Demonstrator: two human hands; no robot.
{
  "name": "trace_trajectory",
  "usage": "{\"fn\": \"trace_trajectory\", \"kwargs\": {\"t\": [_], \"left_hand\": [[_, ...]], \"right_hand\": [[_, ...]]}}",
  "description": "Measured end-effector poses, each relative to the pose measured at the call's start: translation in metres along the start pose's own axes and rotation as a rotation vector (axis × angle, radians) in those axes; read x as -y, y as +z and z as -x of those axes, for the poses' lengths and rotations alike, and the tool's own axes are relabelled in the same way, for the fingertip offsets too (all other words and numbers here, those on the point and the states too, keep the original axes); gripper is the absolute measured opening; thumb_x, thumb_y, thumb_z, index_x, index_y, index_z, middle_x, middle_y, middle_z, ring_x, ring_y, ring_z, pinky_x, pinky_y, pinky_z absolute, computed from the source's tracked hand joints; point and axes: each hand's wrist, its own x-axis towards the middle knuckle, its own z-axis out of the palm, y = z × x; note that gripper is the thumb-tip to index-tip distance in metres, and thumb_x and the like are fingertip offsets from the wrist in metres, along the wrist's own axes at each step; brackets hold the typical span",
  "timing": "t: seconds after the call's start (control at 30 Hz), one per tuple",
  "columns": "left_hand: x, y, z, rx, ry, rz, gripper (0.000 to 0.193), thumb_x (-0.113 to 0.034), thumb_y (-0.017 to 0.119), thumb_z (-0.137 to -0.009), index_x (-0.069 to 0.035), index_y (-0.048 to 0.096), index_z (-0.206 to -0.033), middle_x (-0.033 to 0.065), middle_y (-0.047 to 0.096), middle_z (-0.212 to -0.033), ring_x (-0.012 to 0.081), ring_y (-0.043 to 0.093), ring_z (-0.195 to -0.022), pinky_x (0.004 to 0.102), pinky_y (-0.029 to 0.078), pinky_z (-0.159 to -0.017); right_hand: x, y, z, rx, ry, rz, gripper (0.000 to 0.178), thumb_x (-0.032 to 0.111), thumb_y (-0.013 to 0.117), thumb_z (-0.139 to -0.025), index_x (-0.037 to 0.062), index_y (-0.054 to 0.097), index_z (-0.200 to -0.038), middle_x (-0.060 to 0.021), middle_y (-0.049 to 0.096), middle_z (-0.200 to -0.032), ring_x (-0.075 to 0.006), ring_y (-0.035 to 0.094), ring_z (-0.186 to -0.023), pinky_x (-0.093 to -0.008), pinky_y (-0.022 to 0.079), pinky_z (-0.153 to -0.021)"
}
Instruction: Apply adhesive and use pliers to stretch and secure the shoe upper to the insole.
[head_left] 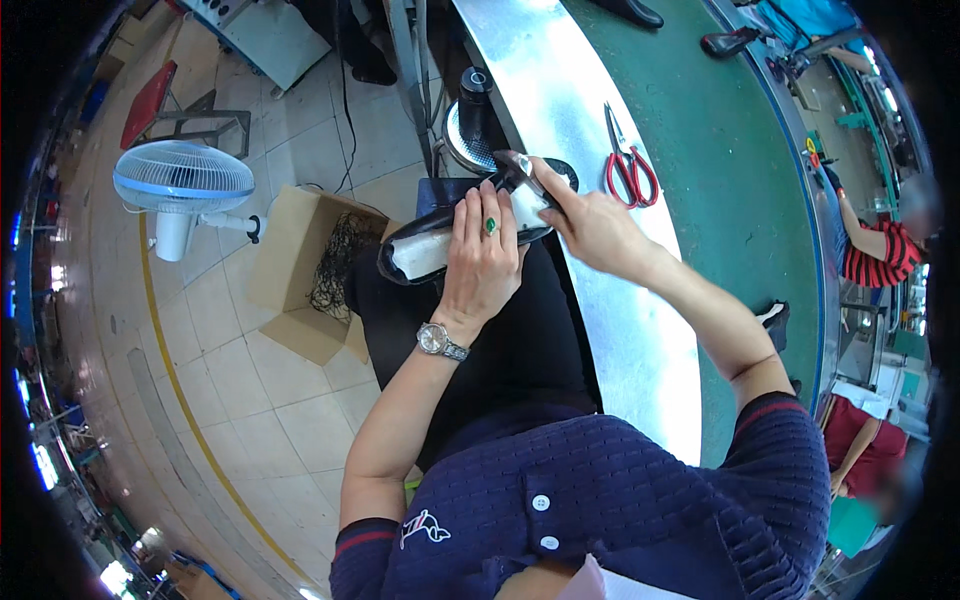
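A black shoe upper with a pale underside (418,254) lies bottom up across my lap, its toe pointing left. My left hand (485,245) presses flat over the middle of it, fingers close together and wrapped across the sole. At the other end, my right hand (595,225) is closed around a hand tool with a dark, shiny metal head (517,164), which touches the shoe there. The palm hides the tool's handle, so its exact kind is unclear. Red-handled scissors (630,170) lie on the metal bench just beyond my right hand.
The shiny metal bench (640,330) curves along my right, beside a green conveyor belt (740,220) carrying black shoes. A dark cylinder (475,95) stands ahead. To the left are an open carton (290,250) of black scraps, a fan (183,185) and a red stool (150,105). People work at far right.
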Motion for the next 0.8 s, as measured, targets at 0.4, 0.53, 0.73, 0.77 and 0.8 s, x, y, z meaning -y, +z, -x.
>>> {"fn": "trace_trajectory", "kwargs": {"t": [0.4,0.53,0.73,0.77,0.8], "left_hand": [[-0.003,-0.001,0.005,-0.068,-0.042,0.024,0.063,-0.016,0.074,-0.077,0.012,0.047,-0.126,0.0302,0.046,-0.132,0.0414,0.045,-0.125,0.0487,0.036,-0.108],[-0.006,0.0,0.002,-0.104,-0.049,0.061,0.061,-0.016,0.073,-0.078,0.01,0.046,-0.125,0.0269,0.046,-0.131,0.0405,0.046,-0.124,0.0464,0.038,-0.107],[-0.002,-0.002,0.007,-0.054,-0.077,0.106,0.07,-0.015,0.076,-0.075,0.008,0.039,-0.129,0.025,0.044,-0.131,0.0409,0.046,-0.124,0.0461,0.038,-0.107],[-0.002,-0.003,0.005,-0.034,-0.103,0.156,0.069,-0.015,0.076,-0.075,0.01,0.039,-0.127,0.0262,0.044,-0.129,0.0417,0.044,-0.126,0.0487,0.035,-0.11],[-0.003,-0.003,0.004,-0.065,-0.096,0.143,0.074,-0.015,0.08,-0.07,0.008,0.038,-0.127,0.024,0.045,-0.128,0.0409,0.046,-0.124,0.0462,0.038,-0.108]], "right_hand": [[0.02,-0.017,0.003,-0.032,-0.061,-0.053,0.068,0.011,0.057,-0.09,0.0125,0.023,-0.148,-0.0234,0.064,-0.07,-0.0427,0.062,-0.06,-0.051,0.047,-0.055],[0.023,0.005,0.007,-0.162,0.007,-0.012,0.062,0.012,0.056,-0.09,0.0123,0.03,-0.146,-0.022,0.066,-0.073,-0.0402,0.064,-0.063,-0.049,0.049,-0.055],[0.027,-0.006,0.01,-0.097,-0.054,-0.039,0.066,0.013,0.056,-0.091,0.0162,0.024,-0.148,-0.02,0.065,-0.072,-0.04,0.064,-0.064,-0.0491,0.049,-0.056],[0.031,-0.004,0.012,-0.248,-0.083,-0.102,0.066,0.013,0.057,-0.09,0.0172,0.025,-0.148,-0.0197,0.065,-0.071,-0.0399,0.064,-0.064,-0.0489,0.049,-0.056],[0.033,0.001,0.013,-0.286,-0.024,-0.151,0.066,0.015,0.058,-0.09,0.0188,0.026,-0.149,-0.0203,0.064,-0.069,-0.0404,0.064,-0.064,-0.0499,0.049,-0.057]]}}
